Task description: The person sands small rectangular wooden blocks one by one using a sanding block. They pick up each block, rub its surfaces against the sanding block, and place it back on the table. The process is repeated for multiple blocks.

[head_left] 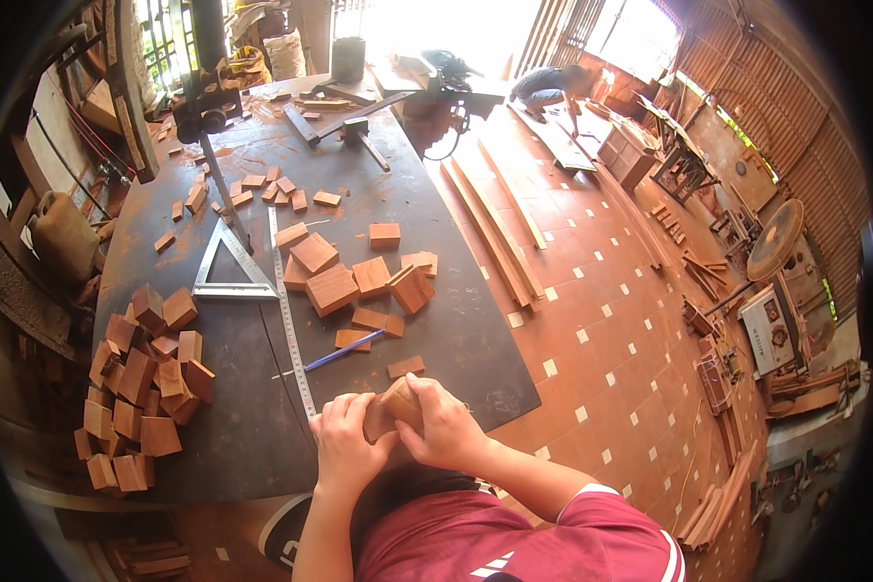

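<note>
Near the front edge of the dark saw table, my left hand and my right hand meet around a reddish-brown wooden block. Fingers of both hands are closed on the wood; whether it is one block or two pressed together I cannot tell. Just beyond them lies a small flat block. A blue pen or pencil rests slantwise against a long measuring strip. Farther up, several loose blocks sit beside a silver triangular square.
A large pile of wooden blocks covers the table's left front. The saw blade rises behind the square, with small offcuts around it. A clamp-like metal tool lies farther back. Long boards lie on the tiled floor, where another person crouches.
</note>
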Demonstrator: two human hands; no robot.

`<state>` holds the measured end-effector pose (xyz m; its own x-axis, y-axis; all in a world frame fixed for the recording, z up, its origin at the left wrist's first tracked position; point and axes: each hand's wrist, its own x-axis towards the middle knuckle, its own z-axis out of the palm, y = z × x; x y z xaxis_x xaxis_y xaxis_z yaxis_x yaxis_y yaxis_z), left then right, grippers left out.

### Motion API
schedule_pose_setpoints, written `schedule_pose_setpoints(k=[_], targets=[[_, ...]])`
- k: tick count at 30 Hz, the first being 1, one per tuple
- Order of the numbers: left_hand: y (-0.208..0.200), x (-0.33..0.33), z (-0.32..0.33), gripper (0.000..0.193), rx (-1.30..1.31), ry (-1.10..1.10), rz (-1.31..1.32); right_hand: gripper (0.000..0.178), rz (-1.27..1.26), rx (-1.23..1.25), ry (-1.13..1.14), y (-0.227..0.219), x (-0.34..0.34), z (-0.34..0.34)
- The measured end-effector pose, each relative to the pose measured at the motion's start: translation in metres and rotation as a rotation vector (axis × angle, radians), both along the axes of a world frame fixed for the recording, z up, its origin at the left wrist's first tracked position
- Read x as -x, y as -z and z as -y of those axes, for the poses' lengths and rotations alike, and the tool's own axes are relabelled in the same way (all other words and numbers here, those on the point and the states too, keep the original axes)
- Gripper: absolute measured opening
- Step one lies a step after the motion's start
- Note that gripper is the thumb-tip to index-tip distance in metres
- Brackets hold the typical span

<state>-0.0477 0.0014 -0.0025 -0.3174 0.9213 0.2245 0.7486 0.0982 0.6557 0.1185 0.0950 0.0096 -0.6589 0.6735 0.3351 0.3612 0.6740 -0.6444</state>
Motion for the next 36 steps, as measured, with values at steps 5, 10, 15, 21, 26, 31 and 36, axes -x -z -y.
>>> schedule_pose_setpoints(k=[5, 10, 15, 21, 26, 31, 36], targets=[[0.001, 0.000, 0.000, 0.064, -0.001, -0.001, -0.004, 0.071, -0.006, 0.006, -0.004, 0.000, -0.001, 0.000], [0.001, -0.001, 0.000, 0.064, 0.000, -0.005, -0.004, 0.071, -0.018, 0.009, -0.007, 0.000, -0.001, 0.000], [0.000, -0.001, -0.001, 0.064, 0.003, -0.003, -0.006, 0.070, -0.021, 0.010, -0.005, 0.001, -0.002, -0.001], [-0.002, -0.001, 0.000, 0.066, 0.000, -0.024, -0.023, 0.069, 0.033, 0.070, -0.039, -0.013, -0.010, 0.003], [-0.001, -0.003, -0.002, 0.066, 0.010, -0.014, -0.018, 0.074, 0.032, 0.091, -0.022, -0.007, -0.019, 0.007], [-0.001, -0.003, 0.002, 0.066, -0.004, -0.046, -0.028, 0.070, -0.001, 0.082, -0.007, 0.001, 0.001, -0.007], [0.001, -0.004, 0.002, 0.067, -0.008, -0.057, -0.008, 0.077, 0.021, 0.060, -0.069, -0.006, -0.018, 0.012]])
